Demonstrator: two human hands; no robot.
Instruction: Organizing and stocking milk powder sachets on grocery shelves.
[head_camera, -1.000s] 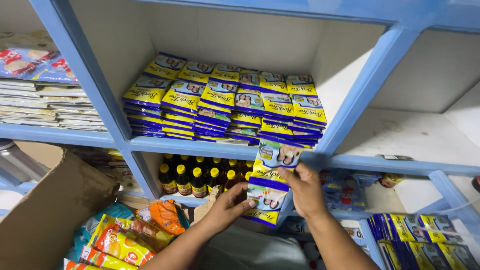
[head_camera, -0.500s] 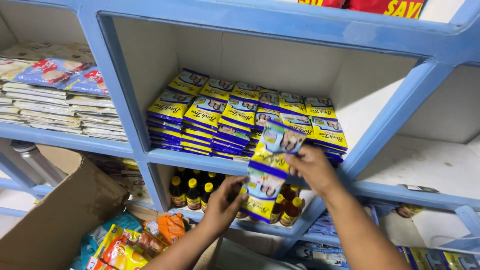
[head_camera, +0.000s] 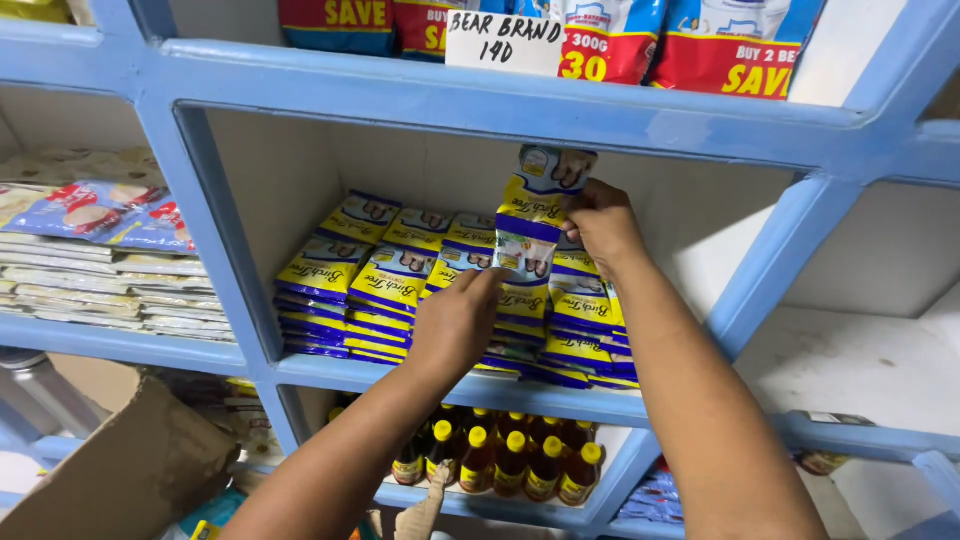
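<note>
Right hand: (head_camera: 600, 225) closed on upper part of sachet strip (head_camera: 535, 215), lifted in front of middle shelf opening (head_camera: 520, 395).
Left hand: (head_camera: 455, 325) fingers curled, pinching lower end of the same strip near its bottom sachet; thumb hidden, so exact grip hard to tell.
Strip: hanging almost upright between both hands, top end near underside of upper board (head_camera: 480, 100), bottom end just above the stacks (head_camera: 390, 290).
Stacks: blue and yellow sachets in rows, lying flat on the middle shelf, filling left and centre of the compartment; right part of the compartment bare.
Change from half a second ago: strip raised from the shelf edge level up into the compartment; both hands higher and deeper in; view tilted up, red and blue packs (head_camera: 620, 40) with a handwritten card now visible above.
Change from one second ago: strip then held low, in front of the bottles (head_camera: 500, 460); now well above them.
Meaning: strip seemingly about to be laid onto the stacks behind it, not yet released.
Around: flat packets (head_camera: 90, 270) in left compartment, cardboard box (head_camera: 120, 470) below left, bottles with yellow caps on the lower shelf.
</note>
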